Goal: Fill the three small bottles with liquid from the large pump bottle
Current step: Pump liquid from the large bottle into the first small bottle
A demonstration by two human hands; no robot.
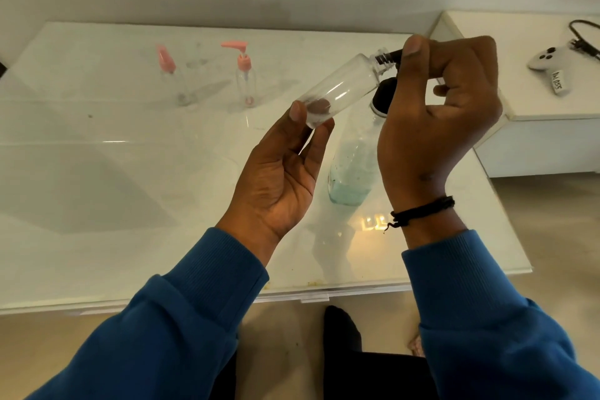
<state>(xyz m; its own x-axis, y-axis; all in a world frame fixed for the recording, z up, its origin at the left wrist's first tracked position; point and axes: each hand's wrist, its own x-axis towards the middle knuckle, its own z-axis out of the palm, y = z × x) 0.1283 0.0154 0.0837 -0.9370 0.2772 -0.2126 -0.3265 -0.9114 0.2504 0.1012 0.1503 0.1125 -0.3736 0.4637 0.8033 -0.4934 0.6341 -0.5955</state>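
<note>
We hold the small clear plastic bottle (341, 88) tilted in the air, our left hand (285, 169) pinching its base between thumb and fingertips, a narrow grip on the very end only. Its open threaded neck meets the black spout of the large pump bottle (352, 169), over which our right hand (444, 101) is curled, thumb on top of the pump head. The small bottle looks empty, so we judge filling has not yet begun. The risks start at that neck: the spout sits only just inside it, so a firm press could jolt it out and send the pale green liquid over the glossy white worktop (113, 156). The light pinch on the base could also let the bottle swivel or slip. Pressing sideways might tip the pump bottle, which nothing steadies from below. Two more small clear bottles with pink pump tops (245, 75) stand well apart at the back, seemingly unfilled.
</note>
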